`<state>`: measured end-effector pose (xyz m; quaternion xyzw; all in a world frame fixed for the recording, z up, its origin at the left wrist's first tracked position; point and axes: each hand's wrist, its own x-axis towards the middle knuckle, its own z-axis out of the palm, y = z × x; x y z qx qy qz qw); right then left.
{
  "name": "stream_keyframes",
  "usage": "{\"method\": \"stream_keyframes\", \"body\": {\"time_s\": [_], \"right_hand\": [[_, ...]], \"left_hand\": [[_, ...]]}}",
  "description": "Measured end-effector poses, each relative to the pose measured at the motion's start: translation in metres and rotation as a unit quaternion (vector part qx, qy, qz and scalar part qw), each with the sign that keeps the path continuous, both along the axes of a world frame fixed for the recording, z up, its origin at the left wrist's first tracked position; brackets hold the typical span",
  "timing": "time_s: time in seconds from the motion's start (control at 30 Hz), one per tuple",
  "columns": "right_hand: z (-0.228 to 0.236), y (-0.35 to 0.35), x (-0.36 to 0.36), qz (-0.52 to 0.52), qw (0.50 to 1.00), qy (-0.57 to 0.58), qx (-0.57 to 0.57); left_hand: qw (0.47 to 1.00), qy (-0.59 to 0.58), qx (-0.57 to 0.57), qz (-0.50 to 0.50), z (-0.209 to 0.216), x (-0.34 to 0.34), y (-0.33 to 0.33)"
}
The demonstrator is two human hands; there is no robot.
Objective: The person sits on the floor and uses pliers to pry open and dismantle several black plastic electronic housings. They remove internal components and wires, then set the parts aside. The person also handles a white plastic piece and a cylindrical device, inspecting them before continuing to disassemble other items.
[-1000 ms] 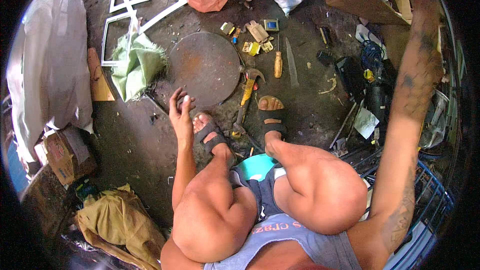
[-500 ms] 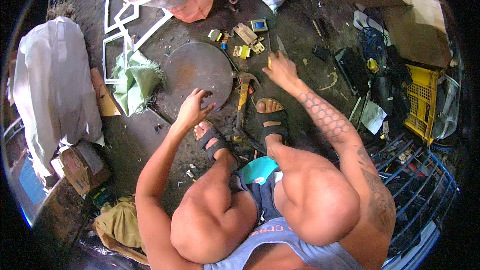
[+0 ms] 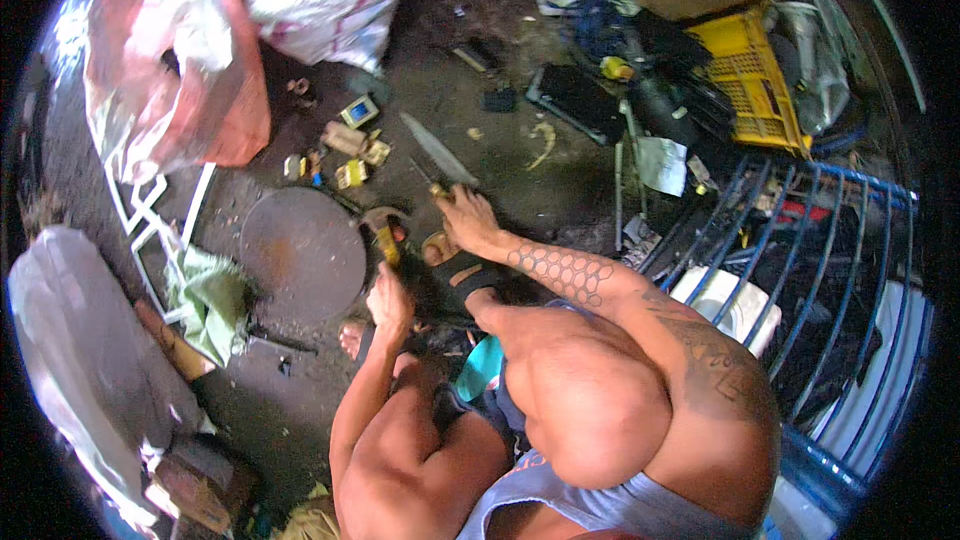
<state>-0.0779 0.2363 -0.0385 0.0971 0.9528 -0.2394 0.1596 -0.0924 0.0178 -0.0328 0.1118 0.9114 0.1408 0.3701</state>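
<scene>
My left hand (image 3: 390, 302) is closed around the yellow handle of a claw hammer (image 3: 387, 242), whose head points away from me. My right hand (image 3: 472, 222) is closed on a thin screwdriver (image 3: 438, 188) with a yellowish grip, its dark shaft pointing forward and left. Right beside those fingers is a long knife blade (image 3: 440, 150); its handle is hidden, and whether I also touch it I cannot tell. A round, flat metal disc (image 3: 303, 255) with a rusty patch lies left of the hammer. Beyond it are small transformer-like parts, including one with yellow wrapping (image 3: 351, 174).
Large woven sacks (image 3: 325, 0) stand at the front. White frame pieces (image 3: 150, 230) and a green cloth (image 3: 208, 300) lie on the left. To the right are a black flat device (image 3: 573, 103), a yellow crate (image 3: 750, 80) and a blue metal rack (image 3: 800, 270).
The view has turned to the right, so the scene sits further left. My left hand went from open beside the disc to closed on the hammer handle. My right hand keeps its grip.
</scene>
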Motion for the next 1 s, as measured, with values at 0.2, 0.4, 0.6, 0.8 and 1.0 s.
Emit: {"method": "stream_keyframes", "body": {"time_s": [0.2, 0.4, 0.6, 0.8, 1.0], "right_hand": [[0.018, 0.056, 0.004, -0.084, 0.973, 0.206, 0.054], [0.056, 0.218, -0.003, -0.202, 0.927, 0.129, 0.289], [0.055, 0.296, -0.009, -0.138, 0.966, 0.004, 0.221], [0.102, 0.273, -0.012, -0.195, 0.979, 0.058, -0.018], [0.145, 0.139, -0.007, -0.064, 0.977, 0.188, 0.08]], "left_hand": [[0.998, 0.029, 0.059, 0.008, -0.015, 0.016, -0.01], [0.994, -0.067, 0.036, -0.084, -0.018, 0.042, -0.036], [0.99, -0.042, 0.137, -0.013, -0.008, 0.043, -0.049], [0.935, -0.085, 0.294, 0.182, 0.019, -0.002, -0.037], [0.822, -0.281, 0.449, 0.209, 0.069, -0.049, 0.018]]}}
